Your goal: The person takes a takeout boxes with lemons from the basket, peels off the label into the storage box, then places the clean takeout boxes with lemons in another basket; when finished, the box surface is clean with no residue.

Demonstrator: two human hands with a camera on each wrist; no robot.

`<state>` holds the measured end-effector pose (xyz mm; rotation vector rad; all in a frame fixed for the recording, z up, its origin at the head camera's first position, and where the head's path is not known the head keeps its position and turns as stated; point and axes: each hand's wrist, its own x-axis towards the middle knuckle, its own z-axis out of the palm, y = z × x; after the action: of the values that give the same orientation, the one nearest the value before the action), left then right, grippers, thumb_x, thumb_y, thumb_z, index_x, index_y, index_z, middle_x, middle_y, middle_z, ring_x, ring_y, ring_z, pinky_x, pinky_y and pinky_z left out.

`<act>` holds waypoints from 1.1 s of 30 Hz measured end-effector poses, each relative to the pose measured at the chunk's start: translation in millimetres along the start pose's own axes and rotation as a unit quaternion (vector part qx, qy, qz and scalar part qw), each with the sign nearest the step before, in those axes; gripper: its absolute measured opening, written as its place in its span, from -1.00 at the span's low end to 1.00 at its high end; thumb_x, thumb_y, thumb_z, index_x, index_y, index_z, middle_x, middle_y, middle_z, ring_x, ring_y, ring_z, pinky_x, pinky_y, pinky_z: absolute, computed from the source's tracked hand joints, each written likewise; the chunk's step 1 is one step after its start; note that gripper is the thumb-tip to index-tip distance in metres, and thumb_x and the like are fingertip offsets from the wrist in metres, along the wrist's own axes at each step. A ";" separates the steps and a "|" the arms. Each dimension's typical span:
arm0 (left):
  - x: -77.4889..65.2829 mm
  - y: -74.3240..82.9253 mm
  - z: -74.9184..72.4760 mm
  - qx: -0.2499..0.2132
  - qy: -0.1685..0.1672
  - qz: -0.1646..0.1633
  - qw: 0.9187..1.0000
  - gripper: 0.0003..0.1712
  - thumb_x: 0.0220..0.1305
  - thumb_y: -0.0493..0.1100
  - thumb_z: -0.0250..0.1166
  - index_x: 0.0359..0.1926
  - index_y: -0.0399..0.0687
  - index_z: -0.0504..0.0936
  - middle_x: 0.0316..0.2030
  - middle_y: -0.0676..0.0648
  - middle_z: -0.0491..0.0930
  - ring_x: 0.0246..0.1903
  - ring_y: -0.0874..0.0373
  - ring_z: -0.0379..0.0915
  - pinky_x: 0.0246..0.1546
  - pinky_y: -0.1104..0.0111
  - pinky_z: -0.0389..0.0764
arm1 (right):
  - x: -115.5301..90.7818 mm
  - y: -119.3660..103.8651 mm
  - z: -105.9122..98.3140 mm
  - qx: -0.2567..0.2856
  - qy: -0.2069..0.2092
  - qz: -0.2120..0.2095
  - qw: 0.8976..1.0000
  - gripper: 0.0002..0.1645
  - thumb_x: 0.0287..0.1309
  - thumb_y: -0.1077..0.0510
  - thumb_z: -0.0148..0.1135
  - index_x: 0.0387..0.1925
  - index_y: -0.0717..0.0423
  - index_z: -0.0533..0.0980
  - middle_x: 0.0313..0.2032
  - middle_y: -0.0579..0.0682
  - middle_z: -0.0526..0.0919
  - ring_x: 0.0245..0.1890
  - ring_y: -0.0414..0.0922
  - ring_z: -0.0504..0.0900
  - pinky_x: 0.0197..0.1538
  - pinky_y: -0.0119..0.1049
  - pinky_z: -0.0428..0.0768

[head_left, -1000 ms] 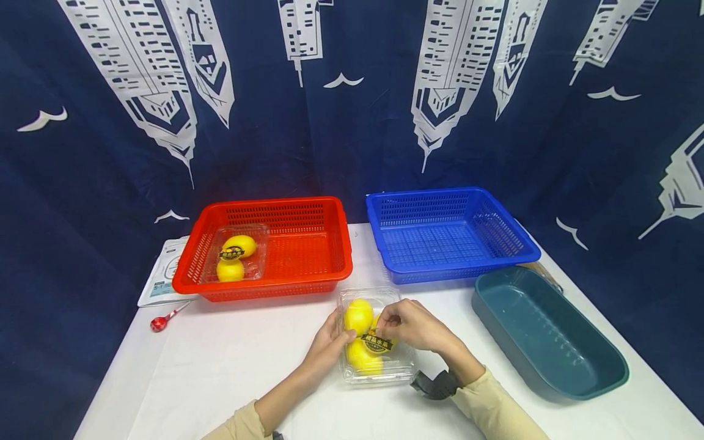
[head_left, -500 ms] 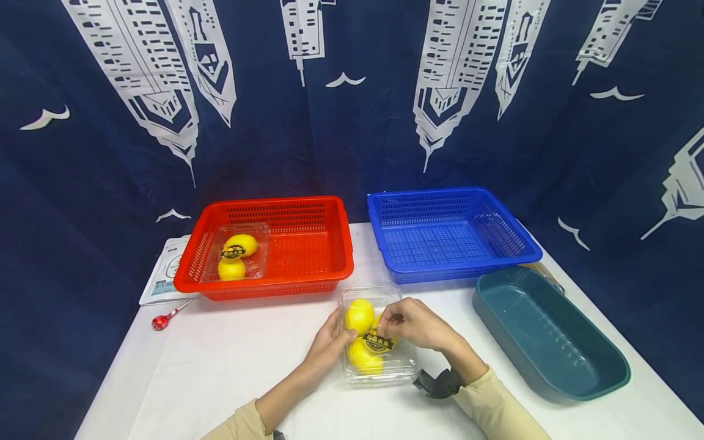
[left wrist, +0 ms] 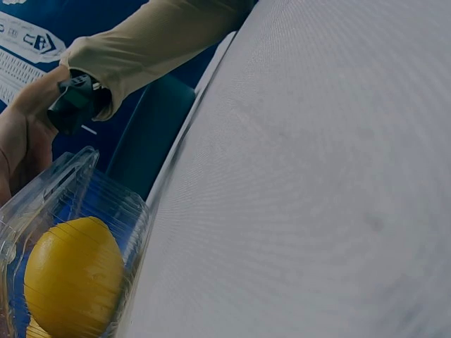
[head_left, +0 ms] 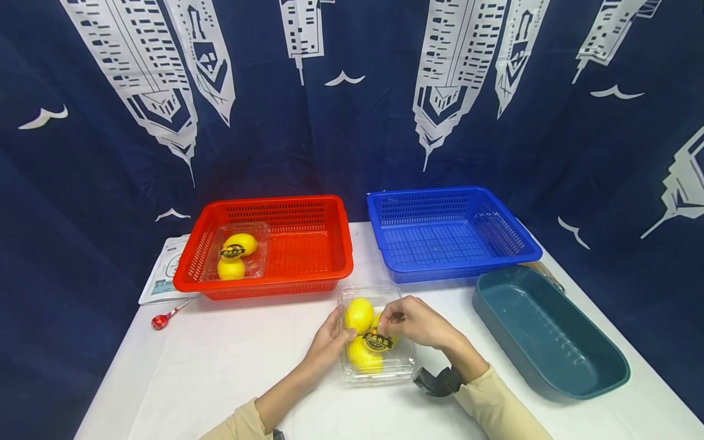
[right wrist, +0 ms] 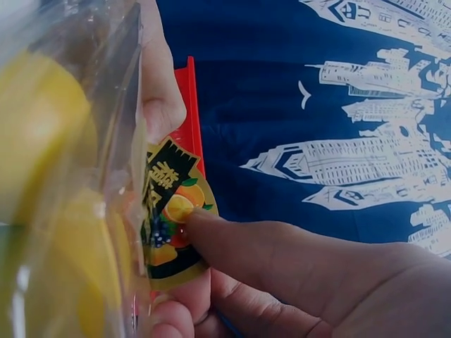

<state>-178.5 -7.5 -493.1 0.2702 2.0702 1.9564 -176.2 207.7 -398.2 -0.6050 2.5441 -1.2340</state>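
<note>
A clear plastic clamshell box [head_left: 404, 360] with several lemons [head_left: 359, 316] stands on the table. My left hand [head_left: 328, 346] holds its left side, the thumb reaching over the lid. On the lid is a black-and-gold fruit sticker [head_left: 377, 340]. My right hand [head_left: 419, 324] pinches that sticker; in the right wrist view the thumb presses on its printed face [right wrist: 173, 211], and the sticker's edge stands away from the lid. One lemon [left wrist: 74, 277] shows through the box wall in the left wrist view, where the left hand's fingers cannot be made out.
A red basket [head_left: 308, 284] at back left holds another clear box of lemons [head_left: 240, 244] with a similar sticker. Right of it sits a blue basket [head_left: 456, 269]. A dark teal tub [head_left: 550, 324] lies at right. A red-ended spoon-like item [head_left: 160, 321] and a printed packet [head_left: 165, 275] lie at left.
</note>
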 end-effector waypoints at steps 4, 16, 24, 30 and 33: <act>0.4 -0.3 0.2 0.000 0.000 0.000 1.000 -0.09 0.24 -0.12 0.16 0.51 -0.26 -0.05 0.52 -0.29 -0.07 0.49 -0.26 -0.14 0.49 -0.09 -0.04 | -0.4 0.1 -1.3 0.006 -0.001 0.003 1.000 -0.94 0.01 0.32 0.27 -0.43 0.21 0.65 -0.48 -0.01 0.69 -0.47 -0.24 0.54 -0.31 -0.45 0.54; 0.3 0.1 0.1 0.001 0.003 0.000 1.000 -0.09 0.23 -0.12 0.15 0.51 -0.25 -0.03 0.51 -0.30 -0.05 0.50 -0.27 -0.16 0.49 -0.13 -0.05 | 0.1 2.3 -2.2 0.021 -0.009 -0.003 1.000 -0.94 0.03 0.31 0.27 -0.42 0.24 0.64 -0.46 0.01 0.69 -0.45 -0.24 0.51 -0.32 -0.45 0.50; -0.1 1.0 0.0 -0.002 -0.001 0.003 1.000 -0.10 0.24 -0.13 0.14 0.51 -0.25 -0.04 0.51 -0.30 -0.06 0.50 -0.25 -0.16 0.49 -0.10 -0.06 | -0.1 3.1 -2.8 0.029 -0.015 -0.003 0.999 -0.91 0.03 0.35 0.23 -0.41 0.27 0.64 -0.44 0.04 0.70 -0.42 -0.22 0.53 -0.28 -0.44 0.52; 0.6 1.2 0.1 -0.007 -0.003 0.006 1.000 -0.10 0.25 -0.14 0.14 0.51 -0.26 -0.06 0.52 -0.29 -0.07 0.50 -0.24 -0.16 0.50 -0.05 -0.07 | 0.0 4.3 -3.7 0.038 -0.020 -0.003 0.999 -0.92 0.05 0.32 0.26 -0.40 0.28 0.64 -0.43 0.05 0.70 -0.42 -0.21 0.53 -0.28 -0.45 0.52; 0.7 1.0 0.1 -0.006 -0.003 0.005 1.000 -0.09 0.25 -0.14 0.14 0.51 -0.27 -0.07 0.52 -0.28 -0.09 0.51 -0.22 -0.18 0.51 -0.04 -0.08 | 0.1 4.3 -4.1 0.044 -0.023 0.000 0.999 -0.92 0.06 0.32 0.27 -0.40 0.30 0.63 -0.43 0.07 0.70 -0.42 -0.20 0.53 -0.29 -0.45 0.53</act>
<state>-179.2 -7.0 -492.2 0.2836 2.0575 1.9704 -179.0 212.9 -399.2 -0.6049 2.4380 -1.3100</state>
